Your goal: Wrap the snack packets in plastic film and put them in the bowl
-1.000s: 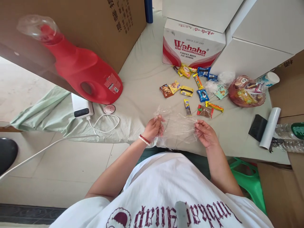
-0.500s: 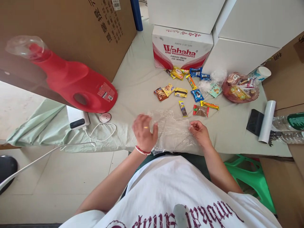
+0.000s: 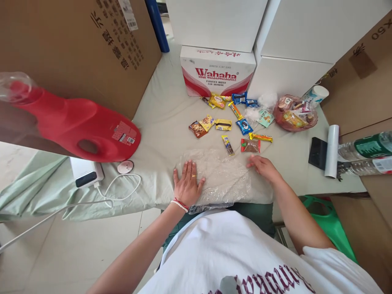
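Note:
A clear, crinkled plastic bag lies spread along the table's near edge. My left hand, wearing a ring and bracelets, rests flat on the bag's left part with its fingers stretched out. Just beyond the bag's right side is my right hand, its fingers loosely bent, with nothing visible in them. Close ahead of those fingertips sits a red-and-brown snack packet. Left of it are a small yellow-and-dark snack bar and a yellow packet; behind it lies a yellow-orange stick snack.
More wrapped snacks lie before the Wahaha carton. A pink bowl of snacks stands at the right, near a paper cup, a white roll and bottles. A red jug and a cabled white power bank are at left.
My left hand has come down flat onto the bag. My right hand has shifted from the bag's edge toward the red-and-brown packet. The camera view has also shifted.

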Tool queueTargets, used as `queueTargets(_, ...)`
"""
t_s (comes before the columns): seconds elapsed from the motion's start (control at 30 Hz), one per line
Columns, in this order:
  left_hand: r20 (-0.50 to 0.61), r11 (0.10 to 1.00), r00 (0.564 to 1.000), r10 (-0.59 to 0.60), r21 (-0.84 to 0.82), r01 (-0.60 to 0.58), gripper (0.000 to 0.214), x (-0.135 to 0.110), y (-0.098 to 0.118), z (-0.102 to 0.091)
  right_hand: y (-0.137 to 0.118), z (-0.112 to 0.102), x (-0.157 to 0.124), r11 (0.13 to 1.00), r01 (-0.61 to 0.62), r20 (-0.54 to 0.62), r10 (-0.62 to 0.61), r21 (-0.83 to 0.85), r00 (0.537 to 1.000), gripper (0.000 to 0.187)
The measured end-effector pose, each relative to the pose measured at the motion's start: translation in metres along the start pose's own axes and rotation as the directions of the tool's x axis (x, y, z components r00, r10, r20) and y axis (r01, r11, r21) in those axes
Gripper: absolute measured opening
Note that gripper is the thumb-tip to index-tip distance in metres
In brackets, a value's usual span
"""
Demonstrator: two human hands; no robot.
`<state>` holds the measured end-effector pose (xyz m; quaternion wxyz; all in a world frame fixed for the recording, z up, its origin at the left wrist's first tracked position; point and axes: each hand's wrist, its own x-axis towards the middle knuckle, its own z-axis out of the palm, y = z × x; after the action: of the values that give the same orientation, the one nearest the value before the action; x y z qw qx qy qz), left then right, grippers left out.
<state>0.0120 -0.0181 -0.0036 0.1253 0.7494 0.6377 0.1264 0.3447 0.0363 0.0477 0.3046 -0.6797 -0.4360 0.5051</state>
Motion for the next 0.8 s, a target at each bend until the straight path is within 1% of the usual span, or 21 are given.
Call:
queueTargets(0.13, -0.002, 1.000, 1.000, 0.010, -0.010, -0.010, 0.073, 0.001, -0.001, -0.002, -0.018, 0.043, 0.022, 0.997, 0.078, 0.143, -0.077, 0.003, 0.987, 0.044)
queueTargets(0.17, -0.001, 1.000, 1.000, 0.015, -0.012, -0.015, 0.072, 0.003, -0.003, -0.003, -0.021, 0.051, 0.025, 0.995, 0.097, 0.156, -0.100, 0.026, 0.983, 0.043)
queueTargets(0.23, 0.003, 0.999, 1.000, 0.030, -0.011, -0.030, 0.071, 0.006, -0.009, -0.007, -0.023, 0.056, 0.032, 0.984, 0.155, 0.114, -0.164, 0.086, 0.980, 0.038)
queueTargets(0.3, 0.018, 0.999, 0.998, 0.053, -0.004, -0.053, 0.070, 0.010, -0.016, -0.012, -0.019, 0.047, 0.037, 0.973, 0.205, 0.020, -0.209, 0.109, 0.978, 0.035)
queueTargets(0.33, 0.029, 0.998, 0.997, 0.067, -0.001, -0.067, 0.070, 0.012, -0.020, -0.014, -0.016, 0.038, 0.040, 0.973, 0.217, -0.029, -0.216, 0.076, 0.976, 0.035)
queueTargets(0.4, 0.057, 0.995, 0.994, 0.096, 0.007, -0.096, 0.072, 0.015, -0.027, -0.016, -0.008, 0.015, 0.043, 0.975, 0.216, -0.119, -0.221, -0.057, 0.968, 0.035)
queueTargets(0.47, 0.080, 0.993, 0.990, 0.116, 0.014, -0.118, 0.074, 0.017, -0.031, -0.017, -0.002, -0.010, 0.046, 0.960, 0.202, -0.199, -0.239, -0.192, 0.950, 0.033)
queueTargets(0.53, 0.088, 0.992, 0.988, 0.126, 0.020, -0.129, 0.075, 0.018, -0.033, -0.017, 0.000, -0.030, 0.050, 0.926, 0.216, -0.248, -0.297, -0.308, 0.922, 0.031)
queueTargets(0.57, 0.090, 0.991, 0.988, 0.129, 0.021, -0.132, 0.076, 0.018, -0.033, -0.017, 0.000, -0.038, 0.053, 0.887, 0.248, -0.239, -0.357, -0.389, 0.903, 0.030)
queueTargets(0.6, 0.089, 0.991, 0.987, 0.131, 0.022, -0.134, 0.076, 0.018, -0.033, -0.016, -0.002, -0.044, 0.056, 0.821, 0.293, -0.199, -0.433, -0.490, 0.879, 0.031)
queueTargets(0.63, 0.088, 0.991, 0.987, 0.132, 0.023, -0.134, 0.076, 0.018, -0.033, -0.016, -0.004, -0.047, 0.061, 0.730, 0.344, -0.124, -0.504, -0.591, 0.855, 0.037)
queueTargets(0.67, 0.087, 0.991, 0.987, 0.132, 0.023, -0.134, 0.076, 0.018, -0.033, -0.016, -0.006, -0.049, 0.066, 0.622, 0.397, -0.022, -0.555, -0.675, 0.832, 0.046)
queueTargets(0.7, 0.086, 0.991, 0.988, 0.131, 0.025, -0.133, 0.076, 0.018, -0.033, -0.016, -0.007, -0.049, 0.071, 0.518, 0.443, 0.086, -0.575, -0.732, 0.814, 0.057)
queueTargets(0.73, 0.086, 0.991, 0.988, 0.129, 0.027, -0.131, 0.076, 0.018, -0.033, -0.016, -0.009, -0.048, 0.076, 0.442, 0.478, 0.178, -0.565, -0.759, 0.806, 0.065)
queueTargets(0.77, 0.087, 0.991, 0.988, 0.127, 0.032, -0.130, 0.077, 0.017, -0.032, -0.016, -0.010, -0.046, 0.080, 0.391, 0.499, 0.245, -0.541, -0.773, 0.804, 0.069)
queueTargets(0.8, 0.088, 0.991, 0.988, 0.125, 0.038, -0.128, 0.077, 0.017, -0.032, -0.016, -0.011, -0.045, 0.082, 0.362, 0.507, 0.285, -0.516, -0.782, 0.808, 0.068)
